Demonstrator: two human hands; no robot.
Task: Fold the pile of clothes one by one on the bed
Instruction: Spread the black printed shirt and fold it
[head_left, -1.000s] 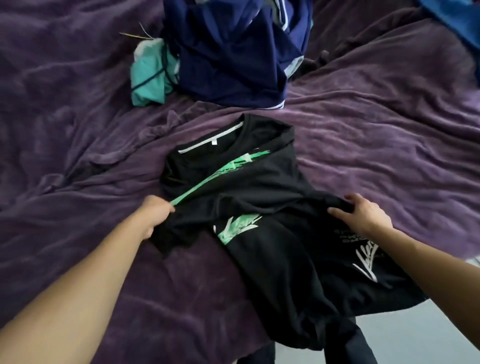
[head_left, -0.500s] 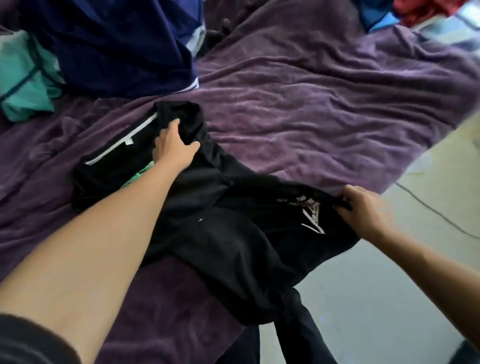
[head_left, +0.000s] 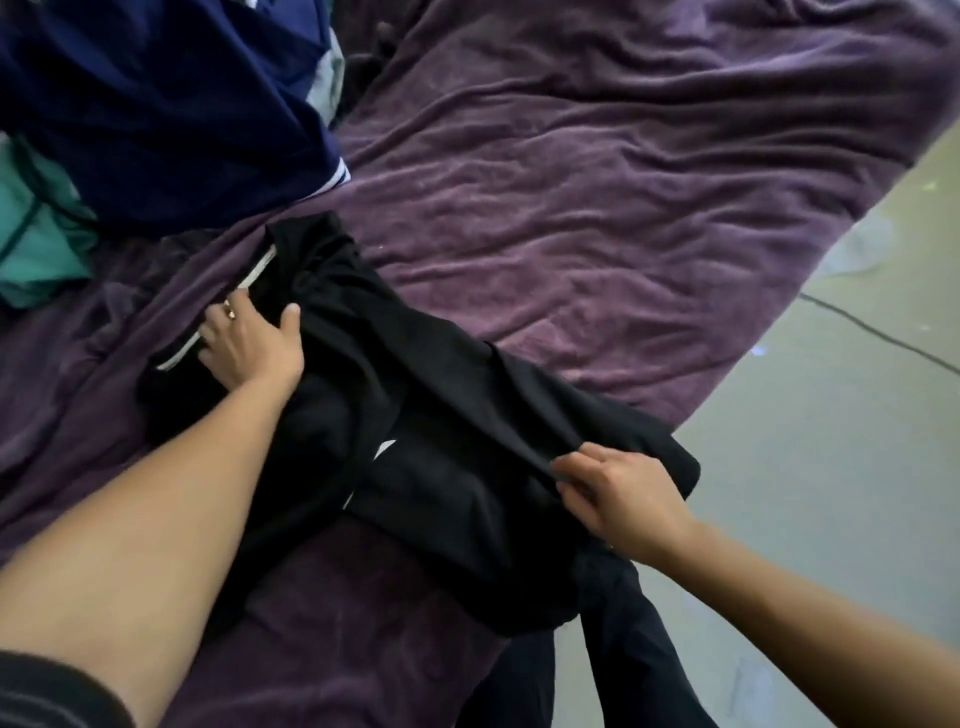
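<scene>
Left hand (head_left: 249, 345): my fingers flat, pressing shirt (head_left: 441, 415) at collar (head_left: 258, 270).
Right hand (head_left: 623, 499): my fingers pinch shirt's near edge.

You wear one wide camera on your head. It looks forward and down along your two bare arms onto the bed with the wrinkled purple blanket (head_left: 597, 218). It is close: your left hand (head_left: 249, 345) and your right hand (head_left: 626, 501) reach in from the bottom, and the soft black cloth shirt (head_left: 441, 415) lies in the middle. The view leans sideways, so the bed's edge runs slanted and the smooth grey floor (head_left: 831, 493) shows on the right.
</scene>
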